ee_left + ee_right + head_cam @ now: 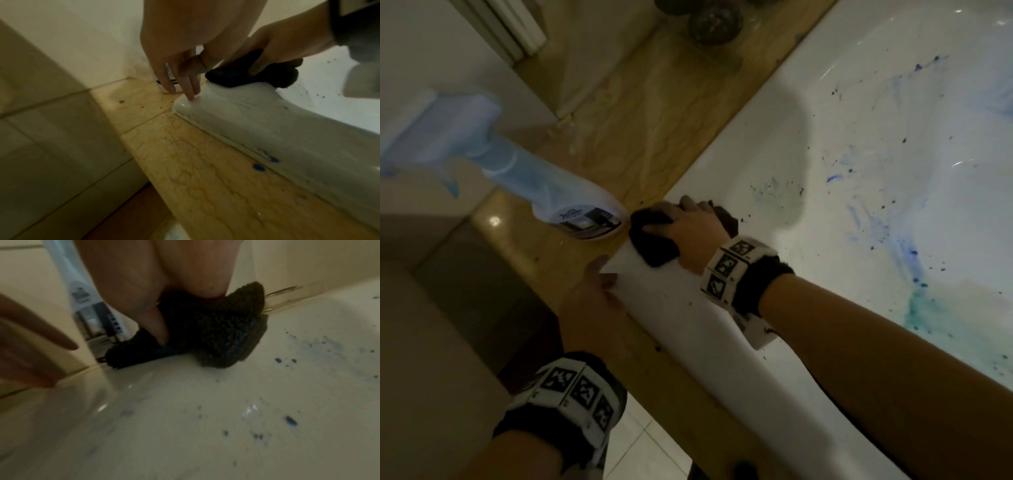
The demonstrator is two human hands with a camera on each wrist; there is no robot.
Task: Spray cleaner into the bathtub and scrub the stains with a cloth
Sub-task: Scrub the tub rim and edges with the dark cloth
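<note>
The white bathtub (825, 164) carries blue smears and dark specks (876, 226) across its inside. On its rim corner lies a dark fuzzy cloth (654, 240), which my right hand (690, 222) grips and presses down, fingers and thumb curled into it. The right wrist view shows the cloth (209, 337) bunched under that hand. My left hand (599, 284) rests beside it with straight fingers, one fingertip (191, 97) touching the rim (267, 116). A white spray bottle (578, 212) with a pale blue trigger head stands on the ledge just left of the cloth, untouched.
A tan marble-like ledge (647, 113) runs along the tub's outer edge, with a blue spot (258, 167) on it. Beige tiled wall (51, 129) lies to the left. Dark round objects (714, 22) stand at the far end. Blue flecks (291, 421) dot the tub near the cloth.
</note>
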